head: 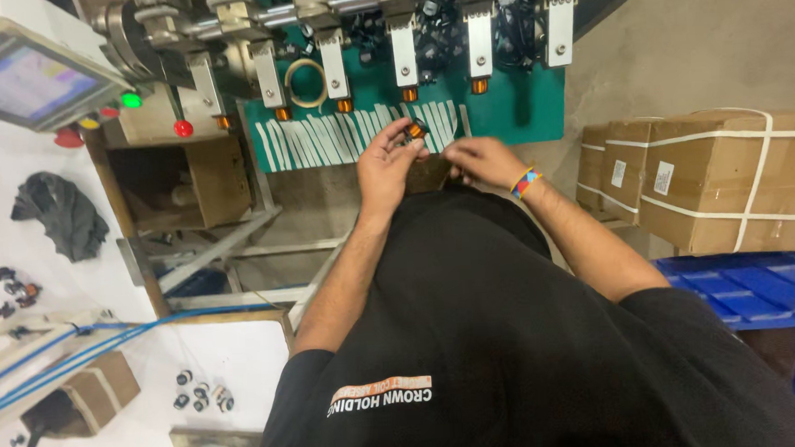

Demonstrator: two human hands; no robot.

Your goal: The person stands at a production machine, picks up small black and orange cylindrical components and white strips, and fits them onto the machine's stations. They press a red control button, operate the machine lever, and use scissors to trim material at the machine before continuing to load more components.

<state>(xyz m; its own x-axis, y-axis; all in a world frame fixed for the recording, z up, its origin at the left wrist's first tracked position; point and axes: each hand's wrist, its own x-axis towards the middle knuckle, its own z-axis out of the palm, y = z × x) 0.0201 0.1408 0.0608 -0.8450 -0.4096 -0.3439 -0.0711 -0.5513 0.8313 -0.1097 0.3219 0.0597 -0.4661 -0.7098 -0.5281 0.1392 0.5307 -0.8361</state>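
The left hand point(384, 166) pinches a small black-and-orange part point(414, 131) over the green bench point(517, 106). The right hand point(480, 162), grip unclear, rests nearby. Metal machine heads point(403, 49) hang ahead; strapped cardboard boxes point(708, 179) stand right.

two hands point(386, 166), three strapped cardboard boxes point(726, 178), one blue crate point(740, 289)

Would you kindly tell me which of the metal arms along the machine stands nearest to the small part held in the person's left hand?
The third metal arm from the right, its orange tip directly above the small orange-and-black part in the left hand; the others stand off to either side.
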